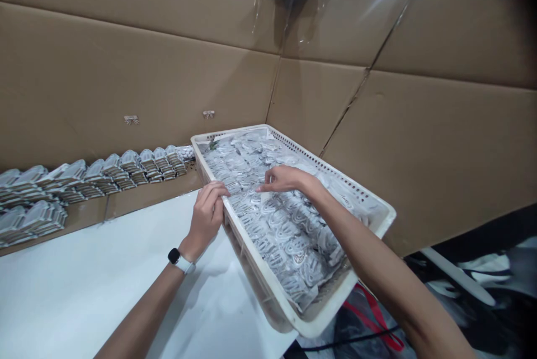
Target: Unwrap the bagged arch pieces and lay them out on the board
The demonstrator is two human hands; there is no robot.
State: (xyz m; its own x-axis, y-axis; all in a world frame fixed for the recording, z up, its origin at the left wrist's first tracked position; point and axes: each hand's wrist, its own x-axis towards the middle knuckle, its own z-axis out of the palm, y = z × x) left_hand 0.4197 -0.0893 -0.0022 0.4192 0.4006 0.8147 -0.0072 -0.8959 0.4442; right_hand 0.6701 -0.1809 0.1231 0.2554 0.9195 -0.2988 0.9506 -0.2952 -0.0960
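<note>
A long white plastic basket (289,322) with a perforated wall holds rows of clear plastic packets (285,236). Inside the packets are white, looped items that look like coiled cables. My left hand (208,208), with a watch on its wrist, has its fingers hooked over the basket's near-left rim. Over the middle of the packets, my right hand (285,178) reaches in from the right. Its fingers are curled and brought together low over the packets, and a small pale piece shows just under them. Whether the fingertips hold anything is hidden.
Stacks of white-and-grey flat pieces (113,171) line the back left along a cardboard wall (138,68). A white tabletop (104,269) lies left of the basket. More cardboard (436,141) rises at the right. A red strap (373,314) and dark items sit below right.
</note>
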